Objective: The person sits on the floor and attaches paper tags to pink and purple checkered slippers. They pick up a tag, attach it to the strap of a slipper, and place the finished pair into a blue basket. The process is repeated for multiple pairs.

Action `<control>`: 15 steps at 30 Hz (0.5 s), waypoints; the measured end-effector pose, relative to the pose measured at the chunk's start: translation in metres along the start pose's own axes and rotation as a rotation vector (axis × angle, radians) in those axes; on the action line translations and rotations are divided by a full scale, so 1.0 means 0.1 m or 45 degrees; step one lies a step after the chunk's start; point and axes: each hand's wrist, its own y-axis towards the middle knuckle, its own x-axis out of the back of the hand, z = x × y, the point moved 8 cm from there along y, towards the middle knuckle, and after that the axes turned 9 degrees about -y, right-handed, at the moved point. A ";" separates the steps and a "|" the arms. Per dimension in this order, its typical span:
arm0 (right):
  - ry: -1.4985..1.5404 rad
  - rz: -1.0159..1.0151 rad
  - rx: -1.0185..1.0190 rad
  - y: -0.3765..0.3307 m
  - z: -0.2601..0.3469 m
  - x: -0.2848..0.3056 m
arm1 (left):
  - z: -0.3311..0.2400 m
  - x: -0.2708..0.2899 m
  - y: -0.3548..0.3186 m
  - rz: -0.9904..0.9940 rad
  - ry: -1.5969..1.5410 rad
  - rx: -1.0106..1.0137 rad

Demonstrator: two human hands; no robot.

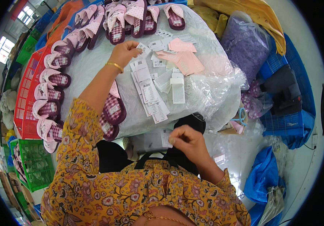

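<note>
My left hand [125, 54] reaches over the table and pinches the edge of a small white label [144, 49] between thumb and fingers. Low in front of my body, my right hand [188, 144] is closed, with a small white paper piece [165, 138] at its fingertips. Between the hands lie long printed label strips [144, 77], a stack of white tags [178, 90] and pink cards [188, 62]. Beside my left forearm rests a pink slipper with a checked insole [113, 109]; another slipper [108, 128] sits partly under it.
Several pink slippers [49, 92] line the table's left and far edges. Clear plastic covers the tabletop [94, 62]. Red [28, 98] and green crates [35, 162] stand at the left. To the right are a bag of purple material [243, 45] and a blue basket [299, 79].
</note>
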 end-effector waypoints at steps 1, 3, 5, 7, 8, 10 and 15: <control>0.044 -0.039 -0.027 0.03 0.02 0.01 | -0.09 -0.07 -0.20 0.024 -0.042 -0.018; 0.140 -0.128 -0.033 0.11 0.05 0.02 | -0.24 -0.26 -0.61 0.085 -0.136 -0.052; 0.240 -0.197 -0.025 0.19 0.09 0.01 | -0.27 -0.43 -0.99 0.090 -0.255 -0.005; 0.372 -0.220 -0.066 0.27 0.14 -0.03 | -0.24 -0.56 -1.30 0.085 -0.351 0.036; 0.428 -0.238 -0.067 0.30 0.13 -0.05 | -0.21 -0.62 -1.43 0.086 -0.385 0.053; 0.505 -0.256 -0.067 0.35 0.10 -0.06 | -0.14 -0.66 -1.52 0.065 -0.444 0.063; 0.492 -0.302 -0.083 0.42 0.06 -0.09 | -0.04 -0.54 -1.42 -0.114 0.124 -0.072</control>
